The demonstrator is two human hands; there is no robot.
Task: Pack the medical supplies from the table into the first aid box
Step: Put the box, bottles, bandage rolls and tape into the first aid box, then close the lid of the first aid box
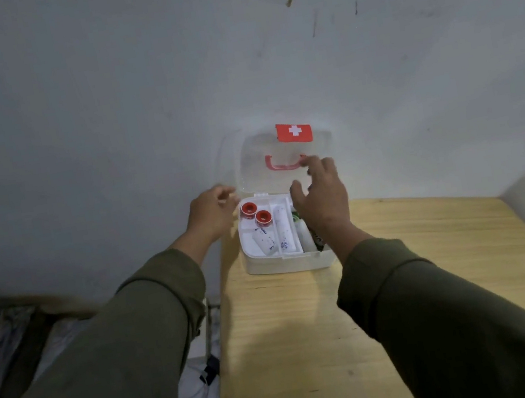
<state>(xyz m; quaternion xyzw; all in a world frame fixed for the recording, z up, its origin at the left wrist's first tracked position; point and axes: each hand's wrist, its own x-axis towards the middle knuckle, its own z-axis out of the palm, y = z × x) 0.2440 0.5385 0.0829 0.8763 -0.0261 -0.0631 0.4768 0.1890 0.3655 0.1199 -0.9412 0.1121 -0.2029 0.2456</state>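
Both hands, left (212,214) and right (321,197), loose and holding nothing, flanking upright lid (282,161) above packed box (282,264).

white cross sign on box lid (294,132)

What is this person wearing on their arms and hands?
Both arms wear long, loose olive-green sleeves, the left sleeve and the right sleeve, ending at the wrists. The left hand and right hand are bare: no gloves, rings or watch show.
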